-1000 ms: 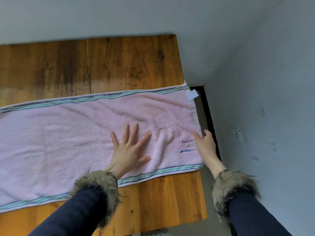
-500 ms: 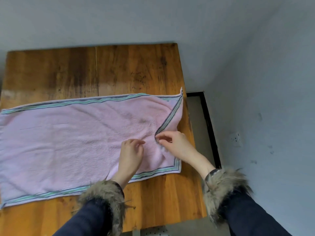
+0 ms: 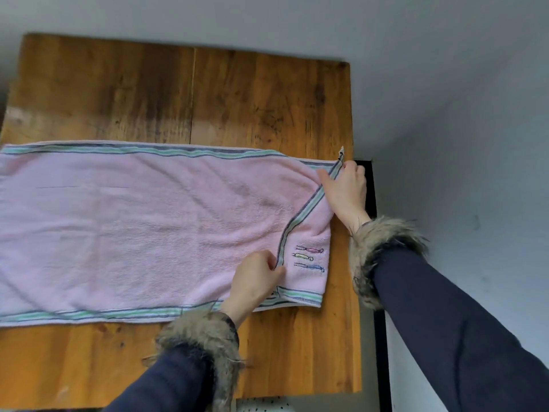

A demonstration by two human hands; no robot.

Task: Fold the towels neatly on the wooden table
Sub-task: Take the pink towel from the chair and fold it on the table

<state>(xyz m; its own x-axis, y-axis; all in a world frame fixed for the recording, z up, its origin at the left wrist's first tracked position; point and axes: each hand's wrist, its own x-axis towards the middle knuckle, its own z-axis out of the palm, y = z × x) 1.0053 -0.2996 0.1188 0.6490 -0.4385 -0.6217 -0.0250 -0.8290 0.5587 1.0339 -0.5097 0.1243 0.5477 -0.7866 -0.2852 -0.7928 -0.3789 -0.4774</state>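
A pink towel [image 3: 133, 227] with green and grey striped borders lies spread across the wooden table [image 3: 208, 99]. Its right end is folded back onto itself, the striped hem running diagonally, with small coloured embroidery showing on the flap. My left hand [image 3: 255, 281] pinches the hem near the towel's front edge. My right hand [image 3: 346, 188] grips the folded corner at the far right, near the table's right edge.
Bare wood shows behind the towel and in front of it. The table's right edge meets a narrow dark gap [image 3: 370, 185] beside a grey wall [image 3: 460, 144]. A white dotted object [image 3: 261, 405] peeks out below the table's front edge.
My right hand has carried the folded corner from the towel's middle up to the far right edge. My left hand has shifted right and now pinches the hem; the embroidery faces up.
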